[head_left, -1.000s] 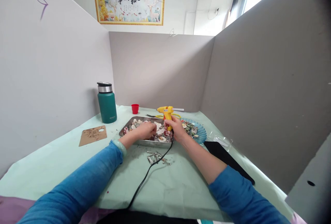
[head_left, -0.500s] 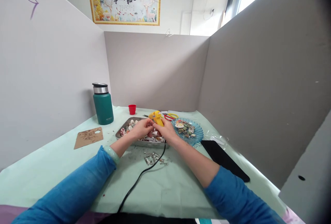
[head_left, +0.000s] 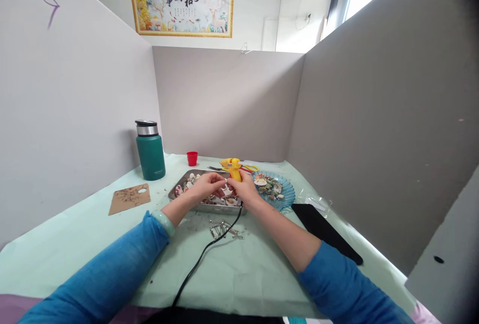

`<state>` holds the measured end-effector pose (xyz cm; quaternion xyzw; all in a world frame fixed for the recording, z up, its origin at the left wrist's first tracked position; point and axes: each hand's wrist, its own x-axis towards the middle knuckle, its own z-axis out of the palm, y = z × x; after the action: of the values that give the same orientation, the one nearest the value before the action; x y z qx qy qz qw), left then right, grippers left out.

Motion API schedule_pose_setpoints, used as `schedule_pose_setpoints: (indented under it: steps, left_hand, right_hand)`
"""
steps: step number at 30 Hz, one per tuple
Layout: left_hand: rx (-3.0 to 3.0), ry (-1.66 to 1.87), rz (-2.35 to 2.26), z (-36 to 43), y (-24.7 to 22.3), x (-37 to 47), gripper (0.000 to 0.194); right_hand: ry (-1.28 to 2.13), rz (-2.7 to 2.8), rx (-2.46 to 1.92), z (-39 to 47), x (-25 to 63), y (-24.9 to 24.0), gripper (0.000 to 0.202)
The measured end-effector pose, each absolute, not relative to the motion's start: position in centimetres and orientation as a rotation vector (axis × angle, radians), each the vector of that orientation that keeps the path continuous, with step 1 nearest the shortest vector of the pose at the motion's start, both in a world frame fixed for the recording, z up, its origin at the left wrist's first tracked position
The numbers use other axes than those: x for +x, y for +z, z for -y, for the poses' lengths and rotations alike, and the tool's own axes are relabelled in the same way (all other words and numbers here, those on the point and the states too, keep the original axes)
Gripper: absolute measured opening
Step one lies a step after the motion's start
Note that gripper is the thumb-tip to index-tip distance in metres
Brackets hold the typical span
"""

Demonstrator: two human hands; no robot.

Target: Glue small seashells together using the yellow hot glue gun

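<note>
My right hand (head_left: 244,188) is closed around the handle of a yellow hot glue gun (head_left: 232,165), whose nozzle points left. A black cord (head_left: 210,246) runs down from it to the table's front edge. Just left of it, my left hand (head_left: 208,186) is closed, its fingertips pinched near the right fingers. Whatever it pinches is too small and too covered to make out. Both hands are above a metal tray (head_left: 217,209) of seashells (head_left: 190,180). Right of the gun stands a blue ridged plate (head_left: 290,195) with shell pieces (head_left: 270,186) on it.
Small metal pins (head_left: 224,229) lie in front of the tray. A brown card (head_left: 129,199), green bottle (head_left: 150,157) and red cup (head_left: 192,159) are to the left. Scissors (head_left: 250,168) lie behind the tray; a black strip (head_left: 325,232) is at right. Grey partitions (head_left: 228,104) surround the table.
My right hand has drawn the glue gun slightly to the right, away from the left fingertips, and the gun's handle is more upright. My left hand has hardly moved.
</note>
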<state>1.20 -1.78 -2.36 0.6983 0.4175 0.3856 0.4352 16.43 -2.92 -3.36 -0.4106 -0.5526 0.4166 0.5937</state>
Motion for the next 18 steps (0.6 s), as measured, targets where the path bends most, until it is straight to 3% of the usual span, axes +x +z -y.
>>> schedule_pose_setpoints:
  steps: [18]
  left_hand:
    - [1.520,1.110,-0.910,2.40,-1.67,1.07,0.022]
  right_hand:
    - [0.951,1.293,-0.904,2.83,16.63,-3.55,0.020]
